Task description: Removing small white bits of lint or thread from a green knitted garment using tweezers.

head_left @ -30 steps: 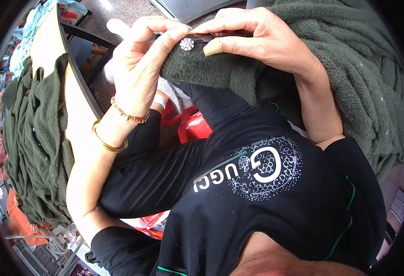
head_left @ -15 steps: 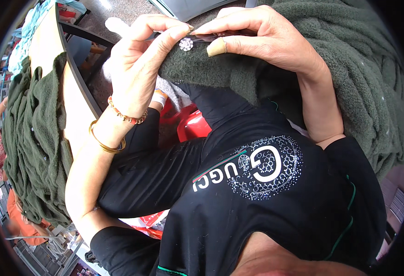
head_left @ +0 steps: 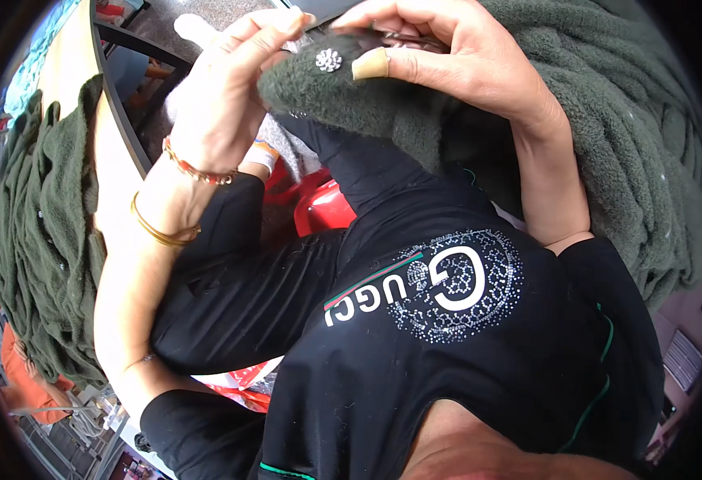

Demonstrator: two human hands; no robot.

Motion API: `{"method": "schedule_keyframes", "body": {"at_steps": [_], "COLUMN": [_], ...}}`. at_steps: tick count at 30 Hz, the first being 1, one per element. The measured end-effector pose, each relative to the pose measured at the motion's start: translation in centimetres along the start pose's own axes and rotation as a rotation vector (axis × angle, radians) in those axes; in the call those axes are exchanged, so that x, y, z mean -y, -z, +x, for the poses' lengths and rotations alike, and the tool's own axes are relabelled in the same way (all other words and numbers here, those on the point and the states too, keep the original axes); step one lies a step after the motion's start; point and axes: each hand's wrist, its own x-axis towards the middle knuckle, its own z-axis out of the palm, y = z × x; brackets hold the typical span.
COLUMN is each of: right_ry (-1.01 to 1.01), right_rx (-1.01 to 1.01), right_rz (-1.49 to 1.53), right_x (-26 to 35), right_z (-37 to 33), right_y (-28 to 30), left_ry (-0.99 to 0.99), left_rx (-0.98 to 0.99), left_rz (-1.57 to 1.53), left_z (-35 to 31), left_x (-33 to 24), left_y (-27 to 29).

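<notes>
Speckled grey floor (head_left: pixel 161 34) shows beyond a pale tabletop with a dark rim (head_left: pixel 71 48), which bears a rumpled heap of dark-green cloth (head_left: pixel 43 248). Raised above the lap, between the hands, is a dark-green, fuzzy knit fabric (head_left: pixel 351 100) carrying a sparkling, flower-shaped ornament (head_left: pixel 329 60). The right hand (head_left: pixel 479 72) pinches the fabric just beside the ornament, its thumb in a yellowish cover (head_left: pixel 371 64) on top and fingers behind. The left hand (head_left: pixel 219 104) has thumb and forefinger tips pressed together near the upper edge; whether they hold anything thin cannot be told. The knit should be soft, limp and light at this spot, likely folding rather than slipping, though its nap may snag. The ornament looks hard and smooth, so the better hold is the cloth close around it, without tugging on the stones.
</notes>
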Motion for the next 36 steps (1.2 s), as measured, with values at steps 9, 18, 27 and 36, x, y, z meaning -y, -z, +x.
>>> {"method": "schedule_keyframes", "body": {"at_steps": [9,18,27,36], "right_ry": [-0.109,-0.056,-0.059,-0.028], "right_rx": [0.028,-0.245,-0.333,-0.305], "right_rz": [-0.075,0.069,0.104,0.096], "right_x": [-0.9,0.0,0.8,0.8], "right_z": [0.7,0.5,0.4,0.2], "right_y": [0.0,0.7,1.6,2.2], "left_ry": [0.061,-0.102,-0.305,-0.462], "left_rx": [0.073,0.177,0.230,0.135], "left_rz": [-0.172,0.492,0.337,0.528], "left_z": [0.6,-0.5,-1.4,-1.0], "left_x": [0.4,1.9,-1.3,-1.2], "left_y": [0.2,0.7,-3.0,-2.5]}}
